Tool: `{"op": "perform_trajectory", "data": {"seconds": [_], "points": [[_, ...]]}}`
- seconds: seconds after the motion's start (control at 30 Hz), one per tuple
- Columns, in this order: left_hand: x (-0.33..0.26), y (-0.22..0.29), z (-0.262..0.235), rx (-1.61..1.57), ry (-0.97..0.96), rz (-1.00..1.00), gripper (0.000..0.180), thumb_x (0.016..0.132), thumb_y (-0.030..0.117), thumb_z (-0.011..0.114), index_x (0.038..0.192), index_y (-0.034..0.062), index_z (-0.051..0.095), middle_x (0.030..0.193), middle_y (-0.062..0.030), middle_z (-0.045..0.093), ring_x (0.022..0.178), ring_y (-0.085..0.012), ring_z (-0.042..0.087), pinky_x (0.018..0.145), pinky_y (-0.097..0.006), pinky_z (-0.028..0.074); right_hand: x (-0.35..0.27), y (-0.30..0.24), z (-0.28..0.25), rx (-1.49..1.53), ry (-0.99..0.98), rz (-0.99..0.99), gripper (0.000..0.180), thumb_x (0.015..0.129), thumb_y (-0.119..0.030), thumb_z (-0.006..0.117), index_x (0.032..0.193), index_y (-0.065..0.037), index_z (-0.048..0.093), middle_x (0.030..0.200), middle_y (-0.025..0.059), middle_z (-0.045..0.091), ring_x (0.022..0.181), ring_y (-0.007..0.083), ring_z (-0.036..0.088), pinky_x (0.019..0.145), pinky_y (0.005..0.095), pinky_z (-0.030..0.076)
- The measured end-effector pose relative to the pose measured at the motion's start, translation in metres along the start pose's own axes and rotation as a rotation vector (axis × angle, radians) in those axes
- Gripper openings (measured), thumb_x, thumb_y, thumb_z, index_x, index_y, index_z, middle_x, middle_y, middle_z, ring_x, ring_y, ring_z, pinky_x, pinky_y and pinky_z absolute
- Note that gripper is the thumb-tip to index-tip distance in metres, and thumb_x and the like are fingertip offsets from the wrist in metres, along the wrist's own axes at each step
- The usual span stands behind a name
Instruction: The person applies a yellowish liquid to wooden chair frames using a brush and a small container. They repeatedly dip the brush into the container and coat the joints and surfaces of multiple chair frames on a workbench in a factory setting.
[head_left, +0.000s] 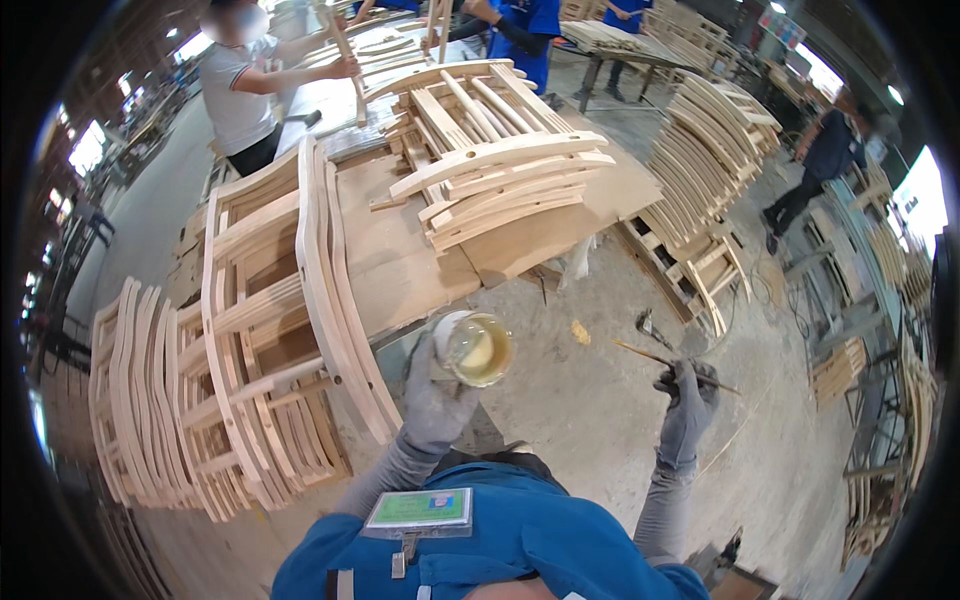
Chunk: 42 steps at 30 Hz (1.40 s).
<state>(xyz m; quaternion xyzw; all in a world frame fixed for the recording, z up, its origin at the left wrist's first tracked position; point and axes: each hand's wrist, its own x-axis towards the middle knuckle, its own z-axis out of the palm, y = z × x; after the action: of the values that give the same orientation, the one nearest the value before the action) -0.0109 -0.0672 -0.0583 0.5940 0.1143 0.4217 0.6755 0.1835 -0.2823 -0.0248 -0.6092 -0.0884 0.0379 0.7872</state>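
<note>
My left hand, in a grey glove, is wrapped round a see-through cup with some pale yellowish liquid in it. The cup is above the near edge of a brown board-topped table. Off to the right, over the floor, my gloved right hand grips a thin stick-like tool between its fingers. Whether the stick ends in a brush cannot be made out. Wooden frames with curved rails stand close to my left arm. A stack of curved wooden parts lies on the table ahead.
More curved frames lean in a row at the left. A tall stack of slats rises at the right. Across the table a person in a white shirt handles wooden pieces. Another person is at the far right. A dark tool lies on the floor.
</note>
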Motion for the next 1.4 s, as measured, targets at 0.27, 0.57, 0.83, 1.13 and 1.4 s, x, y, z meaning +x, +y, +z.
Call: {"op": "perform_trajectory", "data": {"seconds": [0.27, 0.57, 0.83, 1.13, 1.4], "points": [[0.044, 0.005, 0.082, -0.904, 0.079, -0.664, 0.038, 0.094, 0.023, 0.042, 0.126, 0.0015, 0.038, 0.121, -0.0119, 0.05, 0.113, -0.0219, 0.051, 0.094, -0.035, 0.046, 0.038, 0.023, -0.075, 0.071, 0.159, -0.027, 0.01, 0.086, -0.01, 0.057, 0.088, 0.0, 0.054, 0.073, 0.0073, 0.056, 0.061, 0.0115, 0.056, 0.053, 0.0238, 0.05], [0.1, -0.033, 0.121, -0.688, -0.137, -0.559, 0.041, 0.096, 0.034, 0.035, 0.127, 0.009, 0.04, 0.121, -0.0087, 0.051, 0.112, -0.0207, 0.052, 0.092, -0.035, 0.047, 0.079, 0.02, -0.072, 0.054, 0.305, -0.122, 0.012, 0.088, -0.013, 0.055, 0.086, -0.002, 0.053, 0.07, 0.0052, 0.054, 0.06, 0.0095, 0.053, 0.052, 0.0208, 0.047], [0.205, -0.05, 0.115, -0.66, -0.16, -0.482, 0.042, 0.096, 0.033, 0.033, 0.126, 0.0048, 0.041, 0.12, -0.0112, 0.051, 0.111, -0.0223, 0.052, 0.093, -0.036, 0.046, 0.168, 0.042, 0.0, 0.062, 0.245, -0.106, 0.009, 0.087, -0.009, 0.056, 0.088, -0.001, 0.051, 0.07, 0.0058, 0.054, 0.06, 0.0104, 0.053, 0.052, 0.021, 0.047], [0.319, -0.058, 0.031, -0.861, 0.104, -0.442, 0.043, 0.093, 0.039, 0.04, 0.126, 0.0108, 0.042, 0.116, -0.009, 0.053, 0.107, -0.0215, 0.054, 0.087, -0.036, 0.051, 0.268, 0.041, 0.152, 0.118, -0.023, -0.128, 0.005, 0.087, -0.003, 0.054, 0.09, 0.001, 0.052, 0.076, 0.008, 0.056, 0.062, 0.0134, 0.057, 0.053, 0.0236, 0.048], [0.333, -0.06, -0.056, -0.605, 0.458, 0.081, 0.043, 0.093, 0.036, 0.042, 0.125, 0.0068, 0.043, 0.125, -0.0139, 0.047, 0.116, -0.0291, 0.047, 0.092, -0.048, 0.046, 0.328, 0.047, 0.237, 0.062, -0.108, -0.158, 0.003, 0.085, -0.001, 0.055, 0.087, 0.002, 0.055, 0.077, 0.0102, 0.059, 0.062, 0.014, 0.059, 0.056, 0.0245, 0.051]]}}
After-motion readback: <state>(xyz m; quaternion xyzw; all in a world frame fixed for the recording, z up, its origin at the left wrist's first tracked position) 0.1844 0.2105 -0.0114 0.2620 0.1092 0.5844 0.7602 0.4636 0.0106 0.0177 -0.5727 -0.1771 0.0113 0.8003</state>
